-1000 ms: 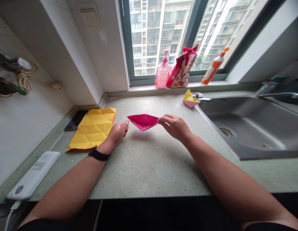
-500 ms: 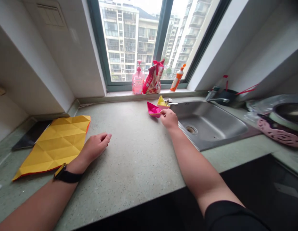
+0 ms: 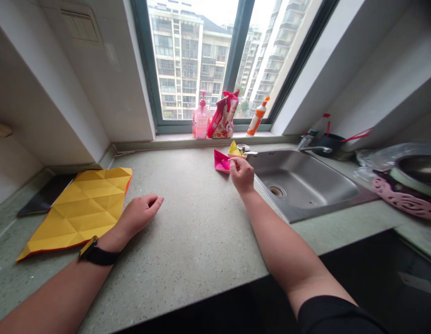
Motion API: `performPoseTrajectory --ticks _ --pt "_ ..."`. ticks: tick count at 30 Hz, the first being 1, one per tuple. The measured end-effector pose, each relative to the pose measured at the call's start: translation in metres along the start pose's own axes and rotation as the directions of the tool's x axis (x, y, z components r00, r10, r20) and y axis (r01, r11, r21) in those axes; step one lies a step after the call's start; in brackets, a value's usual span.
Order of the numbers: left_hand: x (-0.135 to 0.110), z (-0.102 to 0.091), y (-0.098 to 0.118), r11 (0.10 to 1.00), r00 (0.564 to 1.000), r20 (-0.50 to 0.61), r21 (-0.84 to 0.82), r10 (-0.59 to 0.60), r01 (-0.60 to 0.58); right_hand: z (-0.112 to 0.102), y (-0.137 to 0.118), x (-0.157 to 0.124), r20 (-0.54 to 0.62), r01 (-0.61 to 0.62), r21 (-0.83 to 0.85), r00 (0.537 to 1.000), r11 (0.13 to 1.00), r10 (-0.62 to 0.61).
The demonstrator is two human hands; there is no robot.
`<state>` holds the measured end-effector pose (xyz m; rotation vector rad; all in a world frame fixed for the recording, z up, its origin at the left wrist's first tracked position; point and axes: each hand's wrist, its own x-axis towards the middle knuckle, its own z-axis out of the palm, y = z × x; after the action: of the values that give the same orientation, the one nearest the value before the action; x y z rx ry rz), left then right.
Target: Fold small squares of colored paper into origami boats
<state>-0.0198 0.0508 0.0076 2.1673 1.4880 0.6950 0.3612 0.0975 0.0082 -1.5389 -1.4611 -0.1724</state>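
Note:
My right hand (image 3: pixel 242 174) reaches out to the sink's left rim, its fingers closed in a pinch on the right end of a pink folded paper boat (image 3: pixel 221 162). The boat rests on the speckled counter (image 3: pixel 198 232). Just behind it stands a yellow and pink paper boat (image 3: pixel 235 149). My left hand (image 3: pixel 142 213) lies on the counter with its fingers loosely curled and nothing in them. A black watch (image 3: pixel 93 253) is on that wrist. To the left of that hand lies a creased yellow paper sheet (image 3: pixel 81 206).
A steel sink (image 3: pixel 302 183) with a tap (image 3: pixel 314 147) fills the right. On the window sill stand a pink pump bottle (image 3: pixel 200 121), a red bag (image 3: pixel 222 116) and an orange bottle (image 3: pixel 257 118). A dark phone (image 3: pixel 45 195) lies beyond the sheet. Pots (image 3: pixel 406 181) sit far right.
My right hand carried the pink boat from the counter's middle to beside the yellow boat near the sink. My left hand let go and came to rest. The view swung right.

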Motion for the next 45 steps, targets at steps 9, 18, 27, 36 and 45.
performPoseTrajectory --ticks 9,18,27,36,45 --pt "-0.002 0.006 0.006 0.991 0.981 0.14 -0.024 0.133 -0.131 0.039 -0.062 -0.057 0.711 -0.134 0.506 0.624 0.852 -0.324" --pt "-0.005 0.002 0.004 0.982 0.98 0.074 0.042 0.183 -0.186 0.045 -0.028 -0.035 0.731 -0.438 0.424 0.683 0.792 -0.014" --pt "-0.008 -0.021 0.002 0.982 0.907 -0.415 -0.134 0.066 -0.133 0.047 -0.03 -0.032 0.716 -0.478 0.435 0.697 0.763 0.029" --pt "-0.024 -0.102 -0.009 0.976 0.842 -0.535 -0.21 -0.071 -0.051 0.045 -0.027 -0.032 0.732 -0.479 0.462 0.681 0.746 -0.017" --pt "-0.1 -0.109 -0.047 0.979 0.996 -0.09 0.197 -0.028 0.046 0.05 -0.024 -0.033 0.737 -0.431 0.46 0.672 0.776 -0.064"
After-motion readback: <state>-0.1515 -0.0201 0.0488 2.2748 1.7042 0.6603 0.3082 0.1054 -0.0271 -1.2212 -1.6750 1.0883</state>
